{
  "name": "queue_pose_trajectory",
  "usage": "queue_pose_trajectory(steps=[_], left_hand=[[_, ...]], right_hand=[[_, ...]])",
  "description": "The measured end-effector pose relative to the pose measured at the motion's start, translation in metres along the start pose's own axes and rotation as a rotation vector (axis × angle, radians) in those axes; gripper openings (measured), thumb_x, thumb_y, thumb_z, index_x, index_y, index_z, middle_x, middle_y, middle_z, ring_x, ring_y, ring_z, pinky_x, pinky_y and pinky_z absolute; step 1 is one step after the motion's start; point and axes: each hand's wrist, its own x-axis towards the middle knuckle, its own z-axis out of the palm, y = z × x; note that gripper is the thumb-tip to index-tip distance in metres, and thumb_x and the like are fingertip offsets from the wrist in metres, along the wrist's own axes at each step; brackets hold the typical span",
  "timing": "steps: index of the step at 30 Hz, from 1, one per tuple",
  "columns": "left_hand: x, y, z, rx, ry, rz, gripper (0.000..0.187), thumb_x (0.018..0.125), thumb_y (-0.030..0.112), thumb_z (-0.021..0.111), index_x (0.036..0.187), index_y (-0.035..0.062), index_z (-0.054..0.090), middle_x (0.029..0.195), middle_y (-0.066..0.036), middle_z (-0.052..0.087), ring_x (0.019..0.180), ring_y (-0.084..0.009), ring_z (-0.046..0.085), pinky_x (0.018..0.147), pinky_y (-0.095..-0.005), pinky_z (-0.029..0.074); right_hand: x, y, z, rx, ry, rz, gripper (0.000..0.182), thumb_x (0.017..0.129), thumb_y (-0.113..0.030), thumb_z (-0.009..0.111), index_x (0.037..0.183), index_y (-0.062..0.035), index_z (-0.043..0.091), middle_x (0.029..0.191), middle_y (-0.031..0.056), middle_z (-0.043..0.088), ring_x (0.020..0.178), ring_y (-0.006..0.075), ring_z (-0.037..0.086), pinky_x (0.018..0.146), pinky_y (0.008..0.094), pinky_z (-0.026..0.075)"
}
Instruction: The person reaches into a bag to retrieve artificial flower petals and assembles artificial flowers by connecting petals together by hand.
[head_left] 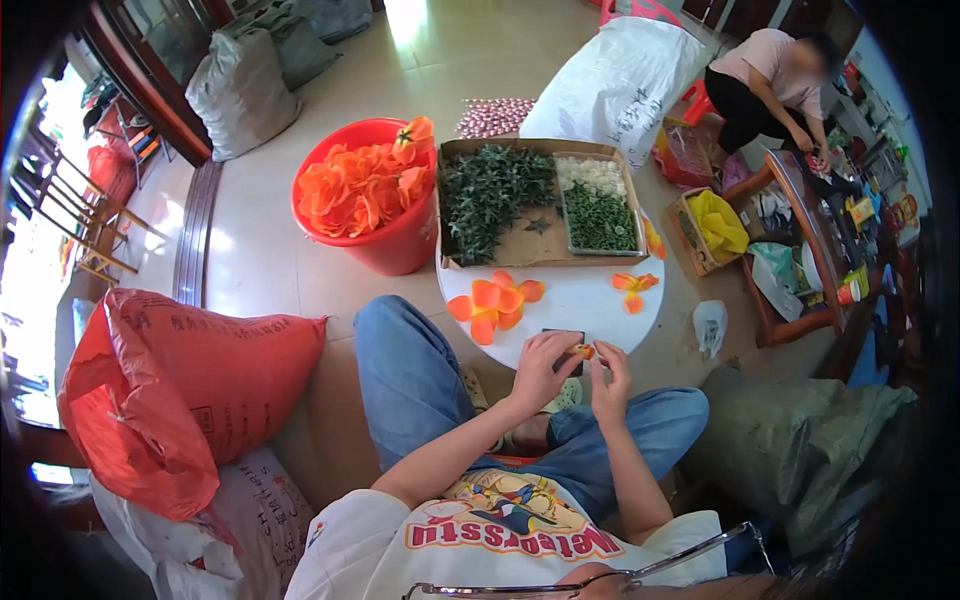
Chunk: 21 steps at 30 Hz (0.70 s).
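My left hand (pixel 545 365) and my right hand (pixel 609 384) meet at the front edge of the white round table (pixel 560 305). Between their fingers is a small orange and yellow flower piece (pixel 584 351), pinched by the left; the right fingertips are closed at its side, and what they grip is too small to tell. A dark flat object lies partly under my left hand. Orange petals (pixel 495 300) are spread on the table, with more petals (pixel 634 290) at the right. Behind them, a cardboard tray (pixel 535 248) holds green leaf pieces (pixel 490 195) and a clear box of small green and white parts (pixel 600 218).
A red bucket (pixel 385 258) of orange flowers stands left of the tray. Red sack (pixel 230 370) is at the left, a dark green sack (pixel 800 430) at the right. Behind are a white sack (pixel 620 80) and pink beads (pixel 495 117). Another person (pixel 765 80) sits at back right.
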Motion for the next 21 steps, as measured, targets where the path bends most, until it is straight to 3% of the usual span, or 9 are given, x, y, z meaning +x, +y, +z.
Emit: queue_pose_trajectory(steps=[3, 6, 9, 15, 18, 21], left_hand=[[-0.007, -0.001, -0.023, 0.155, 0.104, 0.041, 0.047, 0.073, 0.011, 0.075, 0.116, 0.0085, 0.059, 0.118, -0.009, 0.059, 0.112, -0.0292, 0.053, 0.093, -0.0388, 0.040], [-0.019, -0.018, -0.048, 0.423, 0.327, -0.099, 0.049, 0.072, 0.012, 0.076, 0.117, 0.0088, 0.057, 0.117, -0.010, 0.056, 0.111, -0.0300, 0.050, 0.093, -0.0411, 0.039], [-0.020, -0.039, -0.065, 0.468, 0.434, -0.283, 0.039, 0.072, 0.012, 0.076, 0.108, 0.0100, 0.061, 0.110, -0.008, 0.057, 0.107, -0.0286, 0.050, 0.093, -0.0427, 0.038], [-0.020, -0.061, -0.075, 0.293, 0.344, -0.373, 0.012, 0.079, 0.010, 0.070, 0.090, 0.0091, 0.067, 0.105, -0.006, 0.061, 0.101, -0.0266, 0.055, 0.091, -0.0384, 0.039], [-0.012, -0.048, -0.080, 0.227, 0.451, -0.284, 0.008, 0.081, 0.008, 0.068, 0.089, 0.0071, 0.068, 0.106, -0.007, 0.064, 0.099, -0.0273, 0.057, 0.089, -0.0369, 0.042], [-0.006, -0.044, -0.084, 0.177, 0.432, -0.216, 0.008, 0.085, 0.009, 0.066, 0.091, 0.0040, 0.067, 0.107, -0.008, 0.067, 0.095, -0.0224, 0.061, 0.086, -0.0355, 0.045]], right_hand=[[0.002, -0.001, -0.003, -0.013, 0.027, -0.002, 0.027, 0.088, -0.006, 0.058, 0.114, 0.0004, 0.060, 0.113, 0.0128, 0.060, 0.103, 0.0236, 0.056, 0.085, 0.0328, 0.046], [0.004, -0.001, -0.006, -0.027, 0.049, -0.016, 0.027, 0.088, -0.005, 0.058, 0.114, 0.0001, 0.060, 0.113, 0.0125, 0.059, 0.102, 0.0228, 0.057, 0.084, 0.0323, 0.047], [0.006, -0.003, -0.007, -0.018, 0.063, -0.020, 0.026, 0.088, -0.004, 0.057, 0.113, -0.0001, 0.061, 0.112, 0.0123, 0.060, 0.101, 0.0221, 0.057, 0.083, 0.0315, 0.048], [0.013, -0.017, -0.007, 0.004, 0.081, -0.034, 0.024, 0.088, -0.003, 0.056, 0.112, 0.0003, 0.061, 0.111, 0.0126, 0.060, 0.100, 0.0210, 0.057, 0.081, 0.0304, 0.048], [0.013, -0.022, -0.011, 0.012, 0.100, -0.046, 0.024, 0.088, -0.005, 0.056, 0.111, 0.0001, 0.062, 0.111, 0.0125, 0.060, 0.098, 0.0205, 0.057, 0.082, 0.0304, 0.047], [0.014, -0.027, -0.015, 0.018, 0.108, -0.061, 0.025, 0.089, -0.006, 0.056, 0.112, -0.0002, 0.062, 0.112, 0.0124, 0.060, 0.096, 0.0198, 0.056, 0.083, 0.0304, 0.046]])
